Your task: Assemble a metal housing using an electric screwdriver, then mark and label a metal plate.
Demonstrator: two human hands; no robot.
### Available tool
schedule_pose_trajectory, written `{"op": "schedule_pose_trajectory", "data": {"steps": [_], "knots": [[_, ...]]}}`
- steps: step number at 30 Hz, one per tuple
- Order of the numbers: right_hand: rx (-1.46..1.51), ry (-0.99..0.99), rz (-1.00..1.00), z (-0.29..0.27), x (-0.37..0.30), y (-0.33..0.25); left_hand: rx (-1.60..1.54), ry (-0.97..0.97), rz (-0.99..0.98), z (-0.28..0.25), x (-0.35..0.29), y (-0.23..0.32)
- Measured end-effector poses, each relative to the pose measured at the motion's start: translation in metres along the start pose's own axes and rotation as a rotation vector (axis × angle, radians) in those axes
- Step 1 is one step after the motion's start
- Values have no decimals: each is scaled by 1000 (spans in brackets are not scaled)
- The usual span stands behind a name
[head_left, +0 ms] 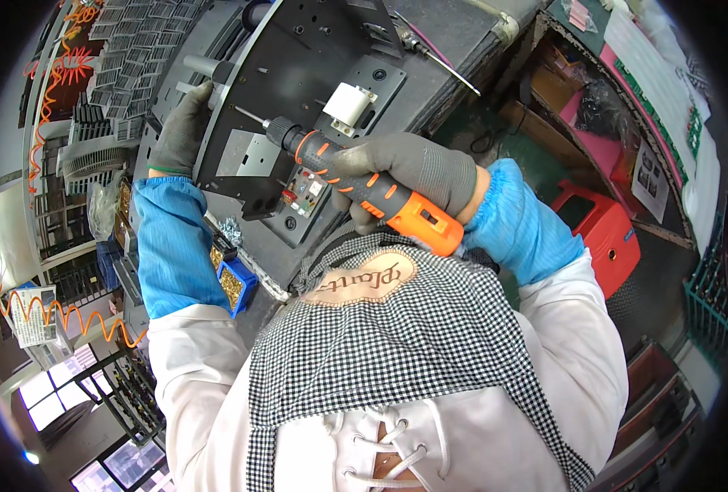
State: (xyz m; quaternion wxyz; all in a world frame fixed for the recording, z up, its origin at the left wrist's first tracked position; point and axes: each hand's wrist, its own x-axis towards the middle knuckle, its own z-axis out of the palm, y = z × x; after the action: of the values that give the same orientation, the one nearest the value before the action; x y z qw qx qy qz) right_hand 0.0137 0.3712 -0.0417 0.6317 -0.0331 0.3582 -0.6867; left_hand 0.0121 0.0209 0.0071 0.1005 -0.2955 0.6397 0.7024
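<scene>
- At frame centre, the right hand [417,168], in a grey glove with a blue sleeve, has its grip closed around an electric screwdriver [364,190].
- The screwdriver has a black body with orange stripes and an orange rear end; its thin bit points to the upper left, onto the dark metal plate [298,98].
- Upper left, the gloved left hand [182,131] has its grip curled over the plate's edge.
- A white block [349,105] sits on the plate above the screwdriver.
</scene>
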Motion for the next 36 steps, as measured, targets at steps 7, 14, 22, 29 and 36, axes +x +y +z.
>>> {"op": "schedule_pose_trajectory", "data": {"steps": [7,14,22,29,36], "knots": [[30,25,-6,21,-8,-27,-17,-26,37,-20,13,-1],[6,19,-25,11,-37,-41,768,173,825,-43,20,-27],[388,-108,-318,21,-29,-46,791,413,935,-79,41,-40],[-29,-175,-224,31,-4,-60,-645,85,441,-31,18,-6],[-194,-253,-133,40,14,-57,-548,-96,397,-4,-5,4]]}}
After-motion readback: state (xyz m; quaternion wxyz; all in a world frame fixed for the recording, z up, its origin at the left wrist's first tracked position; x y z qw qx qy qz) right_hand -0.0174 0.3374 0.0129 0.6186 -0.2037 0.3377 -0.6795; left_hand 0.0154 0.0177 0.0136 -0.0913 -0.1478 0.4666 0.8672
